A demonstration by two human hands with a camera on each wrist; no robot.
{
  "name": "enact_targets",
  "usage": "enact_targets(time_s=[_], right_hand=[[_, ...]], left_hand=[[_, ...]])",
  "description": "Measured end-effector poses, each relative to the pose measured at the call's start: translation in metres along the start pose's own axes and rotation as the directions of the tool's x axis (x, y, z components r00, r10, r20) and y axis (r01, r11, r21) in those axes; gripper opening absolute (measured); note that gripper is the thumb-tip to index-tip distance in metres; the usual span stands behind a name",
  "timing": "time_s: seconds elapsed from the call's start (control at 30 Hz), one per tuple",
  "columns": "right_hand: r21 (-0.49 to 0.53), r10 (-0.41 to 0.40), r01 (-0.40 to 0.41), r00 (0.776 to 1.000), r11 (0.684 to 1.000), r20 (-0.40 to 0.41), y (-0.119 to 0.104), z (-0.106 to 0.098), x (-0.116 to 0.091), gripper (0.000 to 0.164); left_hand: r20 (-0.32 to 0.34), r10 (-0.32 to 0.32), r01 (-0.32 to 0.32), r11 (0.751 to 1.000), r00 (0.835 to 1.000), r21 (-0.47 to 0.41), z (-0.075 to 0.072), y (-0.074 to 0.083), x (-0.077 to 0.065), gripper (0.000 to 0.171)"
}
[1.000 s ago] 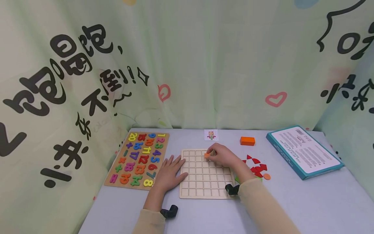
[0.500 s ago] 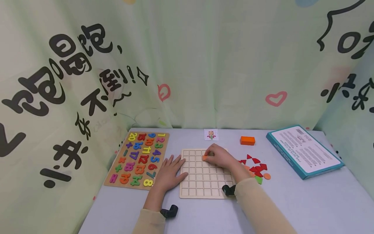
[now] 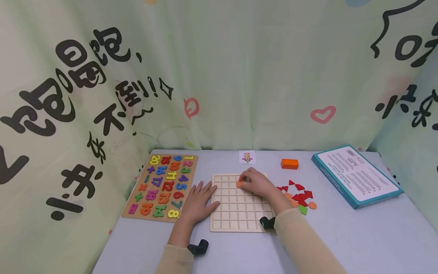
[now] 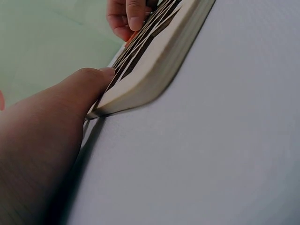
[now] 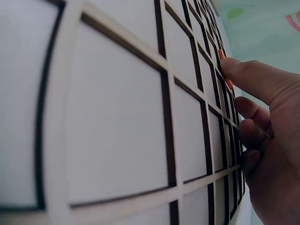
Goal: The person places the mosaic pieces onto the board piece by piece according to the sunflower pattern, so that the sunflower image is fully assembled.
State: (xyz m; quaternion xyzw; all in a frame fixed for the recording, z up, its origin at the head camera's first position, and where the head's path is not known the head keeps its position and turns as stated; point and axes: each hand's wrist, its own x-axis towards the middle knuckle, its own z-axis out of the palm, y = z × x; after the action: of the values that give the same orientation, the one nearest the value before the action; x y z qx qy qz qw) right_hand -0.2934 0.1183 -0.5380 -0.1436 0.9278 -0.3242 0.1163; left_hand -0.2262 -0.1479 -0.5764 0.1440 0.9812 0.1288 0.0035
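Note:
A pale wooden grid board point(image 3: 232, 213) lies at the middle of the table. My right hand point(image 3: 260, 183) pinches a small orange tile point(image 3: 239, 184) between thumb and fingers, low over a square near the board's far edge. In the right wrist view the thumb point(image 5: 253, 77) presses against that tile, and the other fingers curl beneath it, close to the grid. My left hand point(image 3: 197, 203) lies flat with fingers spread along the board's left side. Its thumb point(image 4: 93, 79) rests at the board's rim in the left wrist view.
A number puzzle board point(image 3: 161, 217) lies left. Behind the grid sits a small picture card point(image 3: 247, 156), with an orange block point(image 3: 289, 164) to its right. Red pieces point(image 3: 299, 187), a green piece point(image 3: 302, 209) and an orange disc point(image 3: 313, 205) lie right, before a teal box point(image 3: 357, 179).
My right hand has shifted slightly left with the orange tile, then stayed nearly still over the same square. The left hand has kept its place.

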Motion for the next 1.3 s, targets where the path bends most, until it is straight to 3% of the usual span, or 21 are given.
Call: enact_targets(time_s=[0.2,0.4,0.57,0.73,0.97,1.3], right_hand=[[0.04,0.005,-0.005,1.0,0.999,0.002,0.001,-0.012,-0.01,0.02],[0.008,0.075,-0.075,0.997,0.997,-0.037,0.016,-0.044,-0.03,0.024],[-0.01,0.157,-0.157,0.987,0.987,-0.043,0.04,-0.075,-0.047,0.03],[-0.027,0.214,-0.215,0.976,0.976,-0.04,0.07,-0.092,-0.058,0.035],[-0.005,0.263,-0.263,0.965,0.965,-0.012,0.1,-0.1,-0.068,0.044],[-0.03,0.261,-0.262,0.965,0.965,-0.03,0.118,-0.096,-0.068,0.049]], left_hand=[[-0.007,0.001,-0.001,1.0,1.0,-0.002,0.001,-0.001,0.0,0.072],[-0.018,0.014,-0.014,1.0,1.0,-0.005,0.001,0.0,0.001,0.072],[-0.015,0.014,-0.013,1.0,1.0,0.012,0.002,-0.001,0.001,0.072],[-0.02,0.011,-0.01,1.0,1.0,0.013,0.002,-0.001,0.001,0.071],[-0.017,0.005,-0.005,1.0,1.0,0.017,0.004,-0.001,0.001,0.071],[-0.012,0.006,-0.006,1.0,1.0,0.021,0.002,-0.001,0.0,0.072]])
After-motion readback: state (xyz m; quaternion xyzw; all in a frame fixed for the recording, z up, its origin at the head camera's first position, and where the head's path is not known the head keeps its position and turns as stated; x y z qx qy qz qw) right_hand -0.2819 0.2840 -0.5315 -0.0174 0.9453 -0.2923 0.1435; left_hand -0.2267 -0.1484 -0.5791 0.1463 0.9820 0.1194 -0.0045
